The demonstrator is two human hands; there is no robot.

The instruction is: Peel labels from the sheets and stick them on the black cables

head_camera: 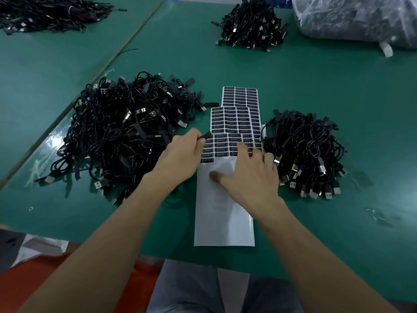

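Our left hand [185, 150] pinches the end of a black cable [205, 136] at the left edge of the label sheet [223, 213]. Our right hand [250, 172] lies spread on this sheet, fingertips [241, 146] at the labels [234, 123]. Left of it lies a big cable pile [121, 132], right a smaller pile [306, 150].

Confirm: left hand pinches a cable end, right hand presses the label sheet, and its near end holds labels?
Wrong on one point: the head view shows the label sheet bare white at its near end. Left hand, cable end and right hand are as stated.
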